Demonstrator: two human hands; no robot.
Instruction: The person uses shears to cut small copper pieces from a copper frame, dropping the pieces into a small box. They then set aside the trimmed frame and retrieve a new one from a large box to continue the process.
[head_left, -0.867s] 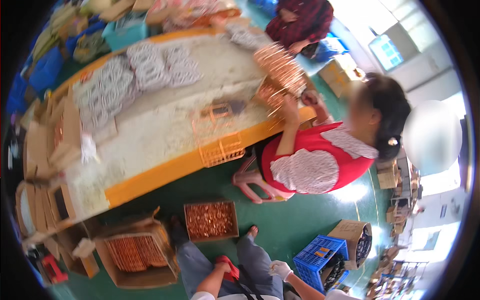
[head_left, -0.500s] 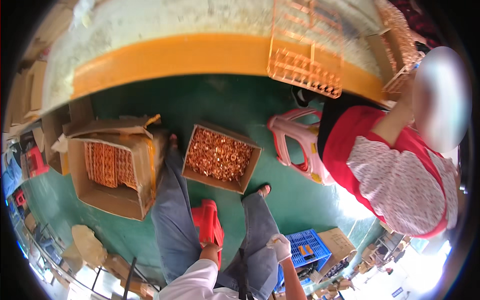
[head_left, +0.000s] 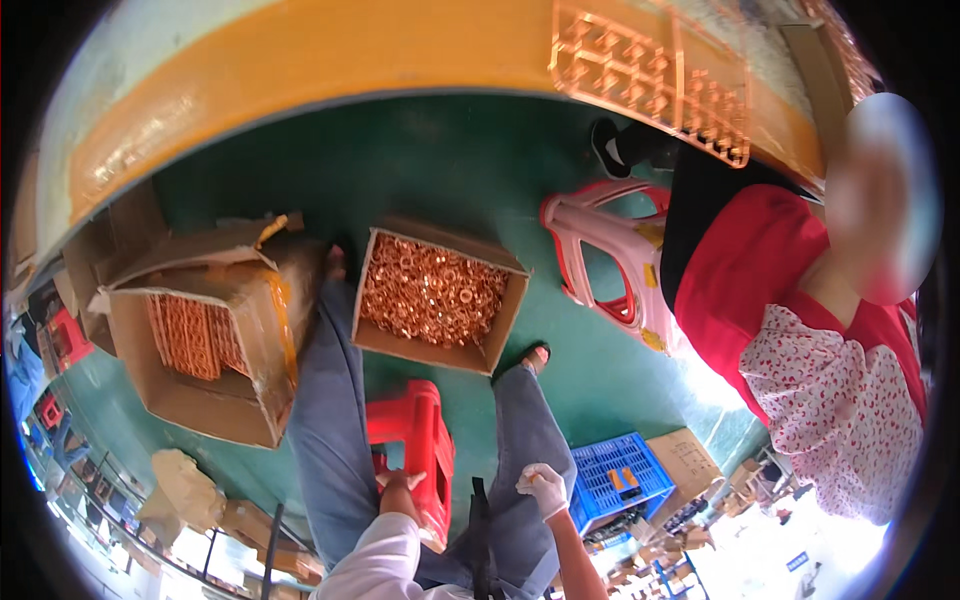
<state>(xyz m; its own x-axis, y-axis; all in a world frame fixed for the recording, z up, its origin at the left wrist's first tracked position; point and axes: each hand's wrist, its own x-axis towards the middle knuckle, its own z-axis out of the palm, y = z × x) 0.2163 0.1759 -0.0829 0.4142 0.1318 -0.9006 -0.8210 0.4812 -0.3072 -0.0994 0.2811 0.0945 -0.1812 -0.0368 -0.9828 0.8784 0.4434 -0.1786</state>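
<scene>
Two hands at a red stool, boxes of copper rings at the feet

Two hands are kept apart. The left hand, bare, is pressed on the red stool, seemingly for support; the gloved right hand hangs loosely curled, holding nothing. On the green floor, an open cardboard box is filled with loose copper rings; a tipped carton holds stacked rings.

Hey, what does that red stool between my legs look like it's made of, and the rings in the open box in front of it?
Red stool: likely moulded plastic, glossy, with one even colour and rounded edges. Rings: apparently copper or a copper-coloured metal, given their orange shine. Box: brown corrugated cardboard, matte, with folded flaps.
</scene>
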